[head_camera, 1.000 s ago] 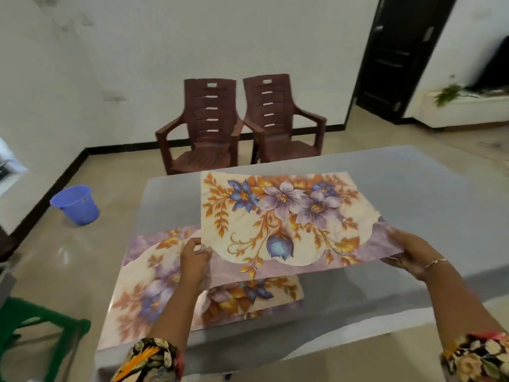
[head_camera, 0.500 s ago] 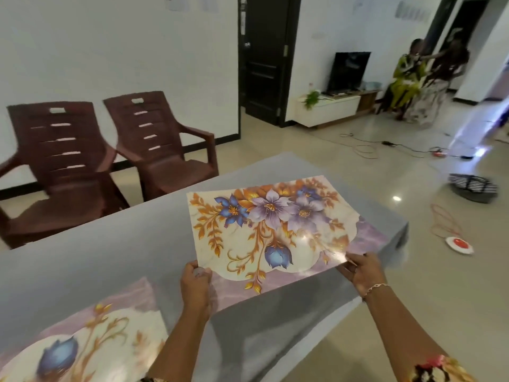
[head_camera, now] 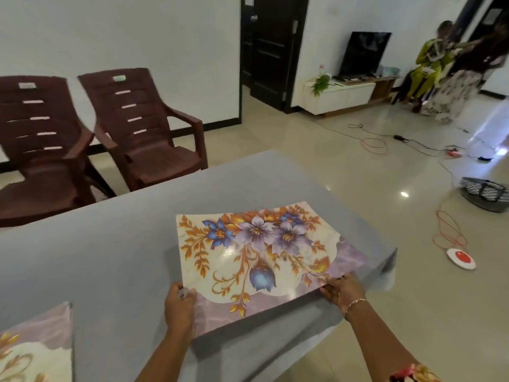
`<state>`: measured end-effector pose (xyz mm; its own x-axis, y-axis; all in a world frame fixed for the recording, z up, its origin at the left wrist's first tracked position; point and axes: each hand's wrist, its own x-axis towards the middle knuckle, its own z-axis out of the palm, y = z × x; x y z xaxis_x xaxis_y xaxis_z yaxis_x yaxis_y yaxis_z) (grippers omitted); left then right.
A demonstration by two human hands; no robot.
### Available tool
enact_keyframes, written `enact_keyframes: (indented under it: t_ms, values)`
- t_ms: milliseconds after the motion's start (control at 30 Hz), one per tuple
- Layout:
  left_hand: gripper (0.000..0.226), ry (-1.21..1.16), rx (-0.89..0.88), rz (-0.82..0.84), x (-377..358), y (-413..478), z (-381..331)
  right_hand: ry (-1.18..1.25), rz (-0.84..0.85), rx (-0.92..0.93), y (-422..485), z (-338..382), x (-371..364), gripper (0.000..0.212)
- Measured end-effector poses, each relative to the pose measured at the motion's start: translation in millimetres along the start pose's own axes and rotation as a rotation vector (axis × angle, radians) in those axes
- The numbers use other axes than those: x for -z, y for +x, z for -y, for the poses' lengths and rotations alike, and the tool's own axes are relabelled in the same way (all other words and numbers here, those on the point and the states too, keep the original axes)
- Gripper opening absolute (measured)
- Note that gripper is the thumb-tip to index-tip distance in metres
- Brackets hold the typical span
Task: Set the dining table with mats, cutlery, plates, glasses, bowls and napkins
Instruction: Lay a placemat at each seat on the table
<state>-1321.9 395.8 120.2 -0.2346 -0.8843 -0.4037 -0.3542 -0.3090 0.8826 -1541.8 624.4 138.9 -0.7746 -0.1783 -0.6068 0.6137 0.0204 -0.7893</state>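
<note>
Fingers (head_camera: 173, 296) of left hand (head_camera: 179, 311) and right hand (head_camera: 343, 293) pinch near corners of mat (head_camera: 261, 252), long axis left-to-right.

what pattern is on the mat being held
The mat has purple and blue flowers with orange-gold leaves on cream, edged in lilac; the head view shows it.
</note>
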Motion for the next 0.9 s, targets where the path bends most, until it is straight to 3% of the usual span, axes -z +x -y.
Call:
enact_keyframes:
  t_ms: [133, 233, 433, 633, 900]
  values:
    - [0.011, 0.013, 0.004, -0.069, -9.5, -18.0, 10.6, -0.128, 0.061, -0.079, 26.8, 8.2, 10.8, 0.025]
    - [0.011, 0.035, 0.013, -0.143, -17.0, -31.0, 16.9, -0.261, 0.122, -0.128, 37.7, 17.3, 18.7, 0.007]
    - [0.031, 0.121, -0.035, -0.278, -29.3, -46.7, 16.8, -0.473, 0.213, -0.196, 51.3, 27.7, 25.0, 0.034]
    - [0.049, 0.102, 0.003, -0.327, -37.5, -64.3, 25.0, -0.546, 0.250, -0.171, 50.6, 30.5, 34.2, 0.029]
    - [0.035, 0.173, -0.012, -0.315, -38.8, -82.2, 35.7, -0.527, 0.254, -0.155, 54.3, 28.9, 35.3, 0.034]
